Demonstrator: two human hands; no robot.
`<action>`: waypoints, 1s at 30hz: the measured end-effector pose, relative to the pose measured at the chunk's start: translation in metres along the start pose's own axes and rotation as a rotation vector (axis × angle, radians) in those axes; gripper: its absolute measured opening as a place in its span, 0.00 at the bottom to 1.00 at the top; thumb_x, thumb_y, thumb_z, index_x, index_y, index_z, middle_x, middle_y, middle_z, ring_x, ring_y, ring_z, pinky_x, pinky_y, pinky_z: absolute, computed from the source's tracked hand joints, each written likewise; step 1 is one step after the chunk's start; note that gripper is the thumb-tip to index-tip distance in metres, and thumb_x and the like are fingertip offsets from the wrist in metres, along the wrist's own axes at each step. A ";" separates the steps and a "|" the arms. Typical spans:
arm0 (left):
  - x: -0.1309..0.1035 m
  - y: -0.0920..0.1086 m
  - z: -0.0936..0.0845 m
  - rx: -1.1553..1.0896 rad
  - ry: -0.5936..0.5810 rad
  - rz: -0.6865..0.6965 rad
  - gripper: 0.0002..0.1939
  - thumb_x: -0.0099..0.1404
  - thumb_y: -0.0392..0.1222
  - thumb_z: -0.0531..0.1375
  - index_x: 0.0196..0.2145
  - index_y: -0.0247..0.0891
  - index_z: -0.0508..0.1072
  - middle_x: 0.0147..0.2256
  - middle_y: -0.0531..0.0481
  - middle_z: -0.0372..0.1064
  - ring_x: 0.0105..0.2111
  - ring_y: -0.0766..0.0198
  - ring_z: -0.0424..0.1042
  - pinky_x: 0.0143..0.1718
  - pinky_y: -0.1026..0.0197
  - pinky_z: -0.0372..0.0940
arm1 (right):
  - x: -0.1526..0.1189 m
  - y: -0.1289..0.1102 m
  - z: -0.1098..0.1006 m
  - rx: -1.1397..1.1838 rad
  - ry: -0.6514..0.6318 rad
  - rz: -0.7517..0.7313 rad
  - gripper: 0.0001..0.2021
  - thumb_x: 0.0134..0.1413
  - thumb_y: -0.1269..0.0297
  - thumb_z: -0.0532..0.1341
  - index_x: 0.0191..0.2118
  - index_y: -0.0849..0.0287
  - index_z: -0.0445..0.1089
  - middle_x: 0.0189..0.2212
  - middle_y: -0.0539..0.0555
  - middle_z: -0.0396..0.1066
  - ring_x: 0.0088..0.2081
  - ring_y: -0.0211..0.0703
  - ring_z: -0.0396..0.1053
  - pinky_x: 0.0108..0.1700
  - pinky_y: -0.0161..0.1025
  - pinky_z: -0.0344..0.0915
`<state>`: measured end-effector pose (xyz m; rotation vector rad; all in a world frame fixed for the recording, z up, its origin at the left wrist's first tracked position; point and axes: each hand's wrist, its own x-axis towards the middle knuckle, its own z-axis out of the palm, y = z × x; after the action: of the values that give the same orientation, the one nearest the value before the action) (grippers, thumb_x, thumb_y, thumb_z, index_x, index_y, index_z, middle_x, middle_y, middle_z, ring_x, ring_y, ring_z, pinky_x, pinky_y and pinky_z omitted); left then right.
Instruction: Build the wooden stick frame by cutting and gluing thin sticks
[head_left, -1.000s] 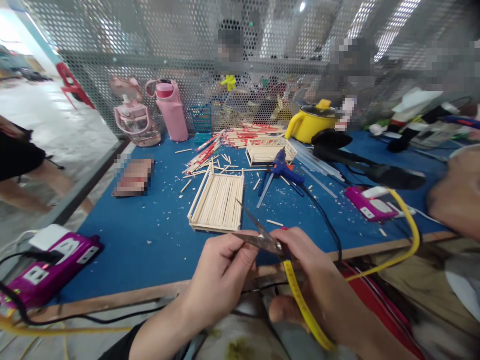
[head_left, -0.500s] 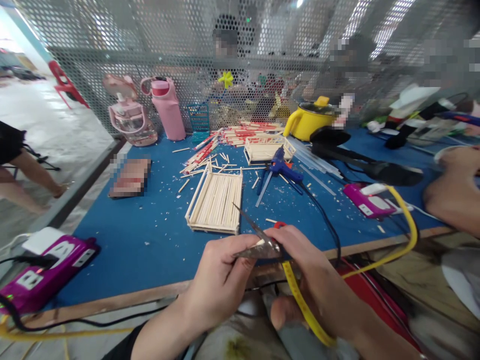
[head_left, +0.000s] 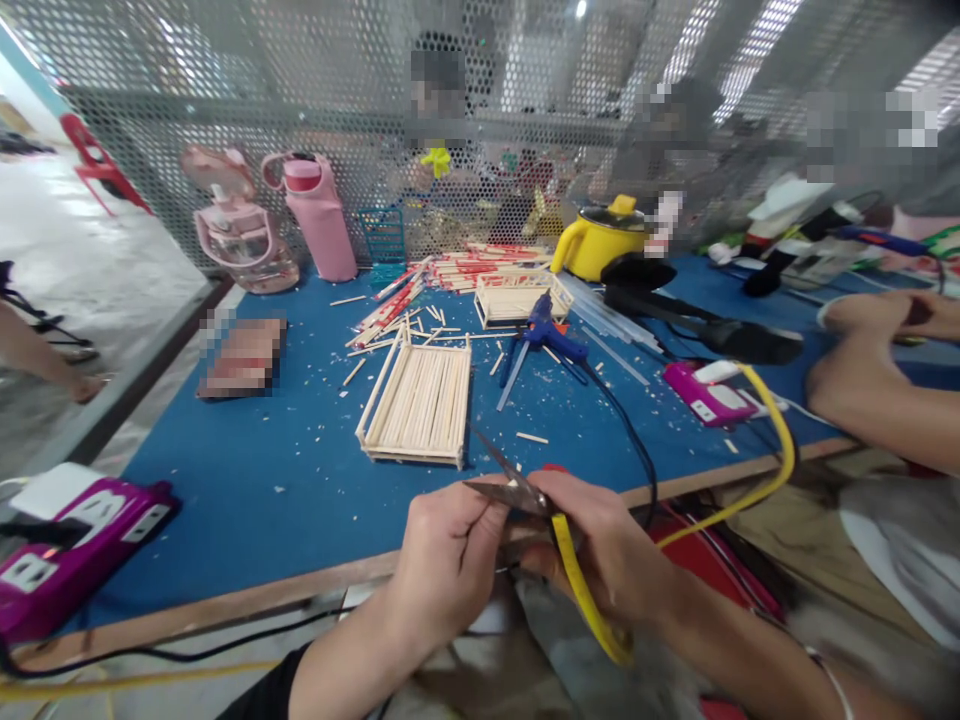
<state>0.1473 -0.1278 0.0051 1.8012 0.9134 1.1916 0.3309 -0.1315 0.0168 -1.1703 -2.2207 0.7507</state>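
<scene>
My right hand (head_left: 600,535) is closed on a pair of scissors (head_left: 531,498), whose blades stand apart and point left. A curved yellow part (head_left: 576,580) runs down from the scissors below that hand. Between the blades shows a small pale stick end (head_left: 514,484). My left hand (head_left: 454,550) is closed just left of it, thumb and fingers pinched together by the lower blade; most of what it grips is hidden. Just beyond the hands, a tray-like frame of wooden sticks (head_left: 420,400) lies on the blue tabletop (head_left: 300,540).
A second stick frame (head_left: 517,302), a blue glue gun (head_left: 551,335) and piled sticks (head_left: 480,270) lie farther back. Around them are a yellow pot (head_left: 600,245), pink bottle (head_left: 322,225) and purple power strips (head_left: 82,550). Another person's arm (head_left: 885,380) rests at the right.
The upper scissor blade has swung closer to the lower one, narrowing the gap around the stick. My right fingers have drawn in under the handles. The view has shifted slightly right.
</scene>
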 end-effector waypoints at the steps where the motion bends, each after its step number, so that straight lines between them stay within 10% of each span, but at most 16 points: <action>1: 0.000 -0.001 0.001 0.015 0.013 0.000 0.14 0.68 0.32 0.52 0.40 0.39 0.78 0.37 0.49 0.78 0.35 0.67 0.75 0.38 0.70 0.65 | -0.001 0.000 0.001 0.013 -0.002 0.013 0.10 0.55 0.55 0.60 0.37 0.56 0.64 0.31 0.54 0.70 0.33 0.44 0.68 0.35 0.38 0.63; 7: 0.000 -0.005 0.003 0.043 0.004 0.037 0.13 0.67 0.31 0.51 0.37 0.37 0.76 0.35 0.48 0.77 0.35 0.67 0.75 0.38 0.70 0.65 | -0.006 -0.002 0.003 0.015 -0.030 0.120 0.10 0.52 0.61 0.62 0.38 0.56 0.63 0.34 0.53 0.70 0.35 0.44 0.68 0.36 0.38 0.64; 13: 0.007 0.001 -0.004 0.132 -0.025 0.191 0.12 0.64 0.28 0.51 0.33 0.36 0.72 0.27 0.51 0.71 0.27 0.68 0.70 0.30 0.69 0.63 | -0.010 0.002 0.014 -0.053 0.281 0.288 0.22 0.48 0.61 0.64 0.48 0.58 0.57 0.36 0.55 0.69 0.30 0.43 0.67 0.34 0.41 0.65; 17: 0.011 0.003 -0.007 0.158 -0.040 0.185 0.12 0.66 0.29 0.51 0.36 0.37 0.73 0.29 0.51 0.73 0.29 0.69 0.72 0.31 0.70 0.63 | -0.009 -0.001 0.015 -0.092 0.238 0.249 0.14 0.50 0.55 0.64 0.33 0.56 0.59 0.26 0.50 0.63 0.27 0.42 0.62 0.31 0.40 0.61; 30: 0.005 0.000 0.003 0.069 -0.064 0.110 0.14 0.68 0.31 0.51 0.40 0.38 0.76 0.36 0.49 0.77 0.36 0.67 0.75 0.39 0.69 0.66 | -0.014 0.004 0.006 -0.040 0.061 0.171 0.18 0.55 0.46 0.57 0.37 0.57 0.57 0.32 0.53 0.65 0.32 0.44 0.63 0.34 0.40 0.59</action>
<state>0.1510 -0.1242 0.0060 1.9553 0.8369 1.1762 0.3362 -0.1432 0.0077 -1.3974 -2.1139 0.7306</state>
